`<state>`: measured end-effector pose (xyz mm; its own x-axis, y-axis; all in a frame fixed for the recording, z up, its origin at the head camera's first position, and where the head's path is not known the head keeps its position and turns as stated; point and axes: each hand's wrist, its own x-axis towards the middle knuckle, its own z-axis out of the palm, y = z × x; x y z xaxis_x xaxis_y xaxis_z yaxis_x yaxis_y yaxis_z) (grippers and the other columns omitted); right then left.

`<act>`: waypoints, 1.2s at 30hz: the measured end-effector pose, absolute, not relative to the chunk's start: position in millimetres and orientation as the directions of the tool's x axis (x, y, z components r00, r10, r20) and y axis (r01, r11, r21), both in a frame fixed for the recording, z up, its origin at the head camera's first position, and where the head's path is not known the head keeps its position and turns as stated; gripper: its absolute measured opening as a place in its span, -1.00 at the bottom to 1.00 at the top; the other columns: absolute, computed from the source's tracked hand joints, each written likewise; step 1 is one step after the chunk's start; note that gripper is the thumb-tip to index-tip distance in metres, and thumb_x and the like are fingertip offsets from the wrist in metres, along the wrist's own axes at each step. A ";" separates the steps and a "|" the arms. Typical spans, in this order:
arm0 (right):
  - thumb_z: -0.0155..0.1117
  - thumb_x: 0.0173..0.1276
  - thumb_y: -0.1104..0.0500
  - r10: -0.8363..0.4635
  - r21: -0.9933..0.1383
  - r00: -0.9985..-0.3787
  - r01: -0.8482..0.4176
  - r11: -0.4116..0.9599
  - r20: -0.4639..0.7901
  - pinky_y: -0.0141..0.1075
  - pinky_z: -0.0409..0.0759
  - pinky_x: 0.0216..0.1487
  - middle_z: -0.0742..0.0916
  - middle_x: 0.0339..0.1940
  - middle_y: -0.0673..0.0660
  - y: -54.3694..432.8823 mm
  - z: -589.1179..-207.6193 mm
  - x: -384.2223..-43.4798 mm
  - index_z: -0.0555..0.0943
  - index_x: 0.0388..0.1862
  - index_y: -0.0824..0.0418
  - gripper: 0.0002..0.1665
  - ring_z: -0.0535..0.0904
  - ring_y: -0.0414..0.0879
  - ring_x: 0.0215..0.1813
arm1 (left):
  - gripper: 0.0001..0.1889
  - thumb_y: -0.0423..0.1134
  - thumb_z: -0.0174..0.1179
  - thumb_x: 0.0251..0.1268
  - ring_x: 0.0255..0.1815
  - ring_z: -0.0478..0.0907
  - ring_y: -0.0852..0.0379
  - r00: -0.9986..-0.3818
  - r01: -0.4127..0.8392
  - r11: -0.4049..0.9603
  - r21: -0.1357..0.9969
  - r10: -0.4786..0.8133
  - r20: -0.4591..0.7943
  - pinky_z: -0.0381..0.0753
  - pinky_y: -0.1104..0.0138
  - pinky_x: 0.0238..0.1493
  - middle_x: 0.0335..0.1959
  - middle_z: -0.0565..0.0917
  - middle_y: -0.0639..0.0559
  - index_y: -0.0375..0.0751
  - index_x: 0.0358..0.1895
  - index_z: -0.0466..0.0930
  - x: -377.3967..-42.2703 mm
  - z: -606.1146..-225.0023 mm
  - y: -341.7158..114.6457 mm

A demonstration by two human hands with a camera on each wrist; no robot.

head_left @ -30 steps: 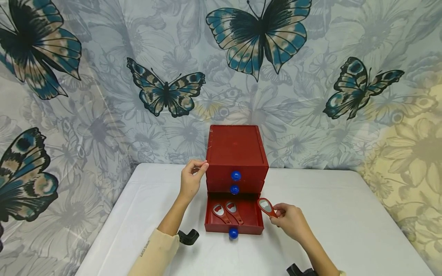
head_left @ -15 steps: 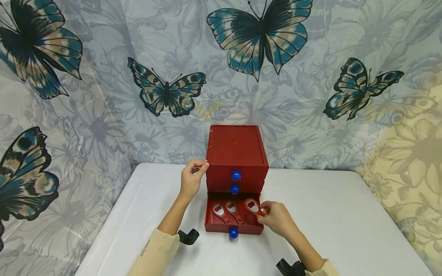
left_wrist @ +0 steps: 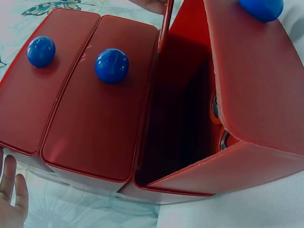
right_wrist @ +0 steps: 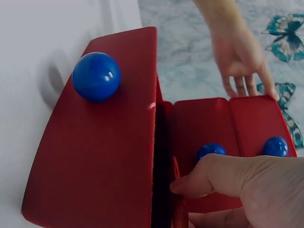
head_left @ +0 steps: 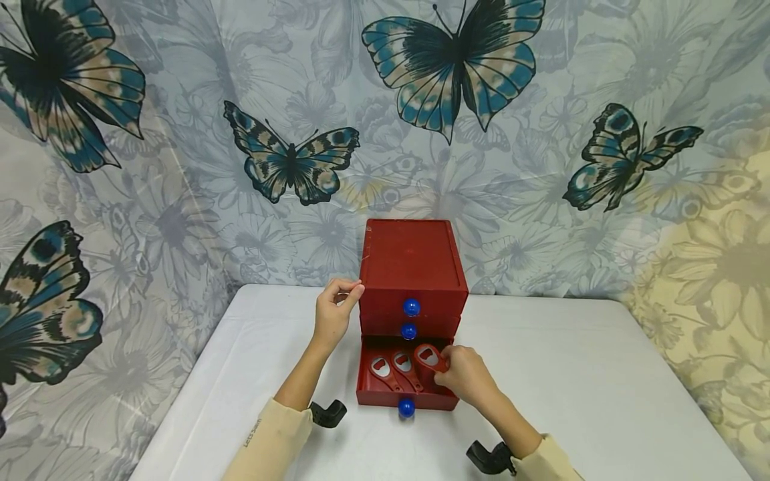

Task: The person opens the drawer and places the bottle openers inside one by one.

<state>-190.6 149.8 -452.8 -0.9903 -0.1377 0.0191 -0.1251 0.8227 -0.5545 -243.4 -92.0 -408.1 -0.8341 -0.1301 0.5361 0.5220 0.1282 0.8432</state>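
My right hand (head_left: 468, 375) pinches a red bottle opener (head_left: 430, 365) with a metal insert, holding it by the handle end over the right part of the drawer (head_left: 377, 397). Whether it touches the drawer floor cannot be told. Two similar bottle openers, one left (head_left: 388, 378) and one in the middle (head_left: 412, 374), lie side by side in this pulled-out bottom drawer. The left hand (head_left: 333, 312) touches the upper left edge of the red cabinet (head_left: 412, 254), its fingers fairly straight in the right wrist view. Thumb and fingers of the right hand partly hide the held opener.
Two upper drawers with blue knobs, the top knob (head_left: 412, 307) and the middle knob (head_left: 408, 331), are pushed in. A blue knob (head_left: 406, 408) marks the bottom drawer's front. The cabinet stands on a white table (head_left: 601, 401) before a butterfly-patterned cloth (head_left: 511, 220).
The right hand has moved left with the bottle opener, from beside the drawer to over its right part, near the middle opener. The left hand has stayed at the cabinet edge.
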 end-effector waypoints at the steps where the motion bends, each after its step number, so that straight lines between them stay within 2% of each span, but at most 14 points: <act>1: 0.48 -0.03 0.34 -0.141 -0.546 -0.990 -0.131 0.828 0.024 -0.20 0.71 -0.34 0.75 -0.36 0.22 148.8 -453.2 -191.1 0.65 -0.22 0.46 -0.64 0.57 -0.10 -0.41 | -0.98 -0.52 0.24 0.22 -0.13 0.62 0.16 -0.835 0.521 0.129 0.844 -0.129 0.535 0.58 0.43 -0.16 -0.24 0.65 -0.39 -0.40 -0.34 0.63 -243.3 -408.1 -92.1; 7: 0.47 -0.04 0.36 -0.164 -0.507 -0.983 -0.180 0.843 0.077 -0.21 0.69 -0.36 0.72 -0.45 0.17 143.0 -456.0 -193.9 0.64 -0.35 0.41 -0.75 0.55 -0.10 -0.44 | -0.96 -0.50 0.23 0.24 -0.12 0.61 0.19 -0.837 0.518 0.135 0.845 -0.126 0.533 0.57 0.43 -0.15 -0.23 0.65 -0.40 -0.45 -0.32 0.61 -243.4 -407.9 -92.1; 11: 0.45 -0.06 0.37 -0.178 -0.473 -0.977 -0.211 0.855 0.115 -0.27 0.59 -0.45 0.67 -0.51 0.15 140.0 -458.1 -195.2 0.62 -0.40 0.39 -0.78 0.51 -0.11 -0.48 | -0.96 -0.57 0.21 0.21 -0.17 0.57 0.36 -0.835 0.519 0.126 0.846 -0.139 0.533 0.57 0.43 -0.15 -0.23 0.65 -0.42 -0.42 -0.33 0.62 -243.7 -407.9 -91.3; 14: 0.44 -0.08 0.38 -0.186 -0.439 -0.971 -0.234 0.868 0.148 -0.28 0.53 -0.50 0.65 -0.53 0.15 137.8 -461.2 -196.7 0.60 -0.42 0.40 -0.79 0.50 -0.10 -0.50 | -0.98 -0.54 0.22 0.21 -0.19 0.53 0.46 -0.836 0.516 0.126 0.847 -0.140 0.530 0.58 0.40 -0.14 -0.23 0.64 -0.43 -0.48 -0.32 0.61 -243.5 -407.7 -91.1; 20: 0.42 -0.12 0.40 -0.214 -0.332 -0.954 -0.276 0.902 0.212 -0.24 0.52 -0.49 0.62 -0.59 0.17 132.1 -468.1 -200.3 0.57 -0.51 0.39 -0.81 0.50 -0.06 -0.50 | -0.87 -0.48 0.24 0.24 -0.18 0.53 0.50 -0.839 0.513 0.133 0.848 -0.131 0.528 0.58 0.37 -0.13 -0.22 0.65 -0.43 -0.57 -0.28 0.59 -242.8 -408.0 -92.0; 29: 0.47 -0.10 0.38 -0.260 -0.164 -0.936 -0.303 0.939 0.239 -0.08 0.62 -0.35 0.66 -0.56 0.25 119.9 -472.0 -202.4 0.59 -0.51 0.42 -0.80 0.58 0.07 -0.44 | -0.88 -0.49 0.24 0.24 -0.18 0.53 0.49 -0.838 0.518 0.117 0.847 -0.130 0.530 0.59 0.38 -0.12 -0.22 0.64 -0.44 -0.57 -0.29 0.59 -244.3 -409.6 -92.4; 36: 0.45 -0.11 0.40 -0.279 -0.094 -0.918 -0.315 0.944 0.281 -0.02 0.65 -0.35 0.67 -0.60 0.25 114.9 -480.3 -203.1 0.53 -0.66 0.31 -0.79 0.61 0.12 -0.46 | -0.98 -0.56 0.22 0.21 -0.18 0.53 0.48 -0.838 0.517 0.112 0.849 -0.135 0.528 0.60 0.33 -0.12 -0.24 0.63 -0.44 -0.49 -0.31 0.62 -245.0 -410.0 -91.9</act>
